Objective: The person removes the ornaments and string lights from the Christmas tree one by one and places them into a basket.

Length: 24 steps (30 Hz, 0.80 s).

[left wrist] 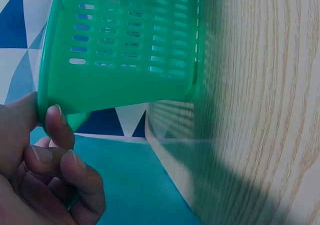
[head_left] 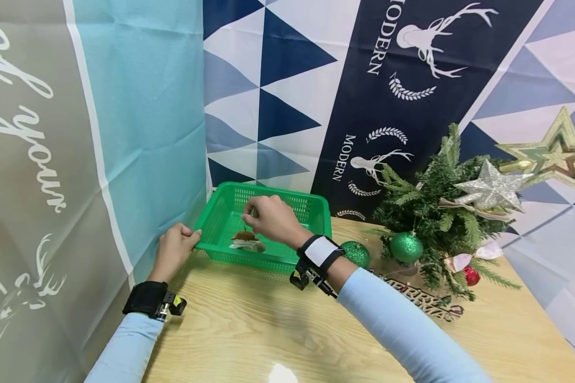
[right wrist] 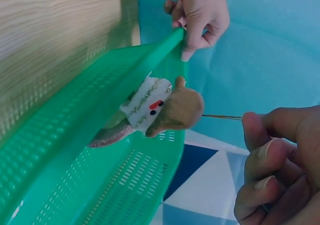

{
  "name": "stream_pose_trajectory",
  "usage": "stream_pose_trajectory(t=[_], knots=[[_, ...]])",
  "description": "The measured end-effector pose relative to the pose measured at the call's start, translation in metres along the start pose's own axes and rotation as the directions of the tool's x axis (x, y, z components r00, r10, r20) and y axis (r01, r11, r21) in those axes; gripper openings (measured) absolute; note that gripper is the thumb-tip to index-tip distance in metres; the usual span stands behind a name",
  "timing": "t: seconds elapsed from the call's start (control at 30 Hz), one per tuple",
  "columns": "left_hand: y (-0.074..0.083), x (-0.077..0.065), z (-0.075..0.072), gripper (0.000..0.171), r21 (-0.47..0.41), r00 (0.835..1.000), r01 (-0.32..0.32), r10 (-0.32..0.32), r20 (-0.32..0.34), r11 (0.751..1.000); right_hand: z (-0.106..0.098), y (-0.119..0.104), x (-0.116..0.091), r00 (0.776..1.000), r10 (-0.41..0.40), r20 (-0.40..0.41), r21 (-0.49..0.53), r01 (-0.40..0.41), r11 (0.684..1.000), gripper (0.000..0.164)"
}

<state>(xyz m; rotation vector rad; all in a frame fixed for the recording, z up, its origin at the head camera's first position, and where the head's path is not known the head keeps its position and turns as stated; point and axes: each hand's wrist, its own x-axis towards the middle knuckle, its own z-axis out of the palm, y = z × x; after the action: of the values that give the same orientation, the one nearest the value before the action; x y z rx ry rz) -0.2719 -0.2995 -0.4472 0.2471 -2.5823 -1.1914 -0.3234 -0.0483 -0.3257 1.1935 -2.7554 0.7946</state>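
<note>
My right hand [head_left: 274, 217] pinches the thin gold string [right wrist: 222, 117] of a small snowman ornament [right wrist: 182, 107] between thumb and finger. The ornament has a tan hat, an orange nose and a glittery white body; it hangs within the green plastic basket [head_left: 261, 260], and whether it touches the bottom I cannot tell. At the basket's near left corner, my left hand [head_left: 174, 249] grips the rim, with thumb and forefinger on either side of it in the left wrist view. The other left fingers [left wrist: 84, 177] curl beneath.
Right of the basket, a green glitter ball [head_left: 356, 254] lies on the wooden table [head_left: 249, 319]. A small Christmas tree [head_left: 441, 197] with a silver star and baubles stands farther right, beside a "Merry Christmas" sign [head_left: 426, 303]. Patterned cloth [head_left: 144, 106] hangs close behind and left.
</note>
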Motion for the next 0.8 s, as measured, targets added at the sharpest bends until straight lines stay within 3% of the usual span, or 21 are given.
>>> stream_pose_trajectory(t=[0.2,0.6,0.8], knots=[[0.001,0.002,0.000,0.025,-0.010,1.000,-0.019,0.019,0.017,1.000,0.010,-0.001,0.004,1.000,0.016,-0.020,0.007,-0.016,1.000,0.013],[0.002,0.002,-0.001,0.025,-0.005,1.000,0.007,-0.007,0.016,1.000,0.030,-0.007,0.014,0.999,0.008,-0.035,-0.053,-0.010,0.999,0.014],[0.001,0.001,-0.002,0.025,-0.012,1.000,0.000,0.000,0.019,1.000,0.036,-0.002,0.011,1.000,-0.005,-0.005,0.060,0.005,0.998,0.016]])
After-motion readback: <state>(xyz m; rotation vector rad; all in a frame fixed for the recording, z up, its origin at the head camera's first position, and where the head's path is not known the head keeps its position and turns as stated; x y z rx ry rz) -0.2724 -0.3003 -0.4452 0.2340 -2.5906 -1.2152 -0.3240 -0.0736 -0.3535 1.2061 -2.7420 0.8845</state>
